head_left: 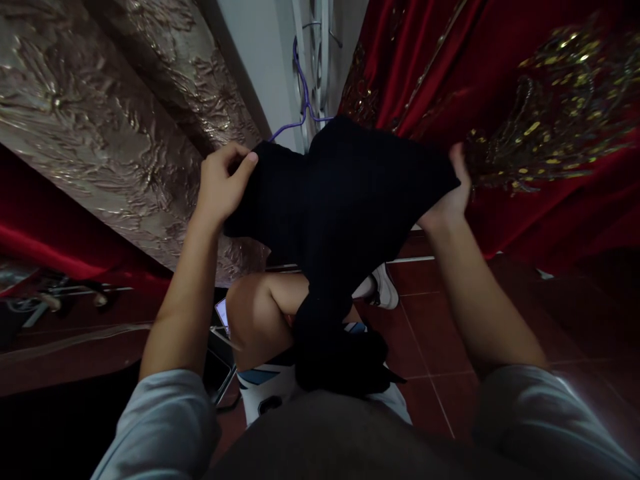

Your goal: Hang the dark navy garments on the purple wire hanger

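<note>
A dark, nearly black garment (340, 193) is spread between my two hands, its lower end lying over my lap. It hangs at the top on a purple hanger (303, 107), whose lower part the cloth covers. My left hand (225, 179) pinches the garment's left edge between thumb and fingers. At the right edge, my right hand (447, 197) has its fingers partly behind the cloth, with the fingertips showing past the edge and holding it out. The garment's exact kind cannot be made out in the dim light.
White metal bars (320, 53) stand behind the hanger. A textured beige-pink cloth (115, 133) hangs at left, and a red cloth with gold sequins (500, 200) at right. A lit phone (223, 313) lies by my knee. Red tiles (420, 333) cover the floor.
</note>
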The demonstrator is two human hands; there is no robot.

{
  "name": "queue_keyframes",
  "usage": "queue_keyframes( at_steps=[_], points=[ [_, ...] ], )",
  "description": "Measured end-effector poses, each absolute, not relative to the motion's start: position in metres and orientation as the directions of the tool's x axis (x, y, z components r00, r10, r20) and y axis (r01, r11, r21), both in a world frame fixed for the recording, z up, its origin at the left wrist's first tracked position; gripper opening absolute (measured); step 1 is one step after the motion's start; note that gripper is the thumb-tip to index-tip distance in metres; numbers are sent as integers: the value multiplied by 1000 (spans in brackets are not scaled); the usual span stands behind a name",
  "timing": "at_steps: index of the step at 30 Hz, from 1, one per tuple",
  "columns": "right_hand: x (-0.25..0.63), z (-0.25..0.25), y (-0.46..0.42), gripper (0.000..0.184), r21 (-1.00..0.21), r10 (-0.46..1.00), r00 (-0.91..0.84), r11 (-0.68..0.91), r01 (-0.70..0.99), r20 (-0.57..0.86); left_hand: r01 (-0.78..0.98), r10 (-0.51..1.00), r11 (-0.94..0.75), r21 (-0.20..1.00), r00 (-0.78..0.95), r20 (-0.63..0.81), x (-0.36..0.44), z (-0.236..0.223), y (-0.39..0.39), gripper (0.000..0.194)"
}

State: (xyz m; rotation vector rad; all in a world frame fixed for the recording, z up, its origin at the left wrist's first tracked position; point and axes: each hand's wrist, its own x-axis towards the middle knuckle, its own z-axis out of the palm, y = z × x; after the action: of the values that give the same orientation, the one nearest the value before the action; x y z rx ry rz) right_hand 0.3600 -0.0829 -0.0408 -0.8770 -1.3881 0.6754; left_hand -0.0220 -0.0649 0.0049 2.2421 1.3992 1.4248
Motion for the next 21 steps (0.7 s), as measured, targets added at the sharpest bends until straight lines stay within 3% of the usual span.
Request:
queue_keyframes(
  at_steps=[3,8,11,13,15,17,18,21],
  points=[
    [361,-18,-80,80,-838,819,176,538,95,546,644,755,-536,546,76,652,-17,5,-64,36],
    [330,29,-99,73,-858,841,180,483,175,510,692,734,-512,509,45,677,-17,6,-43,42],
    [319,30,-119,78,-912,903,-161,409,33,399,709,729,-508,489,51,682,-26,2,-40,35],
    [319,17,-127,79,-943,821,-478,330,-47,311,664,728,-556,499,100,678,-28,-1,-48,26],
    [317,-3,-127,64,-943,760,-591,334,-3,271,567,721,-635,525,190,666,-25,-3,-62,22],
    [311,-28,-119,44,-875,804,-496,456,161,328,453,705,-697,556,291,646,-14,-3,-79,28],
    [305,-41,-113,44,-808,816,-430,524,270,386,405,702,-709,577,333,629,-7,-2,-88,32],
    [280,-77,-97,87,-571,762,-407,647,505,503,292,727,-676,676,415,547,20,3,-114,41]
  ],
)
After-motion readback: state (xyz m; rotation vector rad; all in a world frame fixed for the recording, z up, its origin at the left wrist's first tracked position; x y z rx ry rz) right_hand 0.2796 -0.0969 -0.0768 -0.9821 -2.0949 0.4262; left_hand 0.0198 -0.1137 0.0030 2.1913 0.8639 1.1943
